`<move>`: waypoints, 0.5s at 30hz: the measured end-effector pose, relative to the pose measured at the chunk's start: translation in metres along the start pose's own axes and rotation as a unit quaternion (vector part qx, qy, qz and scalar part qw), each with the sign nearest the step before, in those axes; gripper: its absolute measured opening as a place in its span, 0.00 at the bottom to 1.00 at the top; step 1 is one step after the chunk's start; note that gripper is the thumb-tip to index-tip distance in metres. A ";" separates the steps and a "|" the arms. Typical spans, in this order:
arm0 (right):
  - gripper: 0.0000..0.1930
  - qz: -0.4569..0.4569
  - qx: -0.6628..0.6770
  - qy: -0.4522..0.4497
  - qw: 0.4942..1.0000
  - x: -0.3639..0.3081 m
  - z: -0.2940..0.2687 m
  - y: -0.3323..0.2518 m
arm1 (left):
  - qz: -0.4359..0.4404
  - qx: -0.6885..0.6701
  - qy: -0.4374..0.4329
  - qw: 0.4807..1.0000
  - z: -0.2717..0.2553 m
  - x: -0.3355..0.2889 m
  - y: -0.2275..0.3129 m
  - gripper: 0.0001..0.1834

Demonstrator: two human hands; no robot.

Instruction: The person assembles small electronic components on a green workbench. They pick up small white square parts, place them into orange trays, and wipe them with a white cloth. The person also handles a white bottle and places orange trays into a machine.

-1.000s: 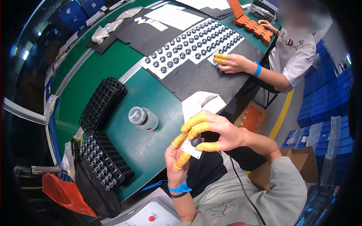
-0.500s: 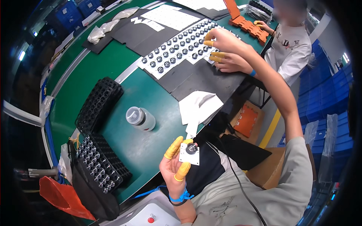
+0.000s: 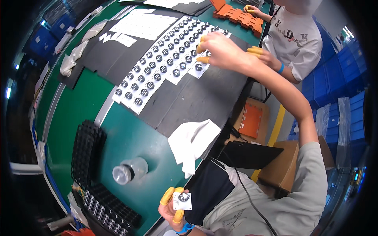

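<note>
My left hand [image 3: 172,205], with yellow finger cots, holds a small white square board with a round black-rimmed lens [image 3: 182,201] near the table's front edge. The fingers are at its upper left corner, the thumb below it. My right hand [image 3: 223,50], also in yellow cots, reaches far over rows of similar lens boards [image 3: 156,67] on a black mat [image 3: 185,100]. Its fingers are curved and apart, close above a lens board [image 3: 198,68] at the near side of the rows. What lies beneath the palm is hidden.
A clear bottle [image 3: 136,170] lies left of a white cloth [image 3: 193,141]. Black trays [image 3: 87,151] stand at left, one with several lenses [image 3: 104,214]. A co-worker's hand [image 3: 269,59] is near my right forearm; the other touches an orange rack [image 3: 240,19].
The view has shifted, so the table sits lower and further left. My right hand has moved along the board rows. The co-worker's nearer hand now shows apart from the rows.
</note>
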State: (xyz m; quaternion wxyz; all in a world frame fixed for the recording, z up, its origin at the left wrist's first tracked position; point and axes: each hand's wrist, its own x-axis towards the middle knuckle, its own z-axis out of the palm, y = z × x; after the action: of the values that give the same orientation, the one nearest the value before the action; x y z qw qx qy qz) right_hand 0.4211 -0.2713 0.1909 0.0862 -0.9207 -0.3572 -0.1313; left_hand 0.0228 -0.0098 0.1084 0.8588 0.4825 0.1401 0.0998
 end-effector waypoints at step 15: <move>0.17 0.027 0.136 0.123 0.983 -0.070 0.040 -0.008 | -0.045 0.110 -0.018 0.993 0.003 0.021 0.004 0.38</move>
State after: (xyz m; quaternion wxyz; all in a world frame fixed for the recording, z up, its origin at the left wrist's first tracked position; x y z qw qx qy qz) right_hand 0.3731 -0.2998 0.1327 0.2576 -0.8865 -0.3336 -0.1908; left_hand 0.0436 -0.0039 0.1108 0.8066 0.5689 0.1564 0.0360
